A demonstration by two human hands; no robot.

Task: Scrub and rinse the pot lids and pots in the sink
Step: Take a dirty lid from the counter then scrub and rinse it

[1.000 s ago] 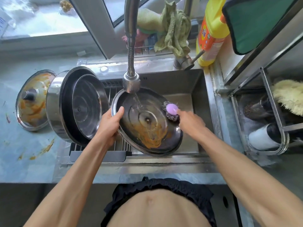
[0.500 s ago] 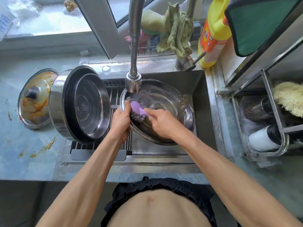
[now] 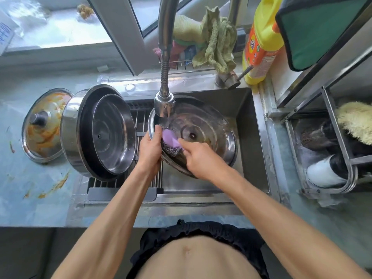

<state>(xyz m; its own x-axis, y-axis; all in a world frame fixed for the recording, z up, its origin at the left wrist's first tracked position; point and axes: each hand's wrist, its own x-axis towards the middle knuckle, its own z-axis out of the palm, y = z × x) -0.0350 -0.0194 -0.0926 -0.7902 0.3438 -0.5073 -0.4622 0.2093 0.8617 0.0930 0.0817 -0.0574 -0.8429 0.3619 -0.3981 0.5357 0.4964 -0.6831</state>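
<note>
A steel pot lid (image 3: 203,127) is tilted over the sink (image 3: 247,125), inner side up, under the running faucet (image 3: 164,103). My left hand (image 3: 150,149) grips the lid's left rim. My right hand (image 3: 201,158) holds a steel-wool scrubber with a purple handle (image 3: 171,140), pressed on the lid's left inner part. To the left, a steel pot (image 3: 72,129) lies on its side on the drying rack with another lid (image 3: 113,133) inside it. A lid smeared with orange sauce (image 3: 43,127) rests on the counter at far left.
A yellow detergent bottle (image 3: 261,39) and green cloths (image 3: 213,41) stand behind the sink. On the right, a steel caddy (image 3: 330,174) holds brushes and a cup. Orange smears mark the blue counter (image 3: 24,188). The window frame rises behind the faucet.
The lid has been rinsed of its orange sauce and tipped flatter toward the right. My right hand has brought the scrubber from the lid's right side across to its left rim.
</note>
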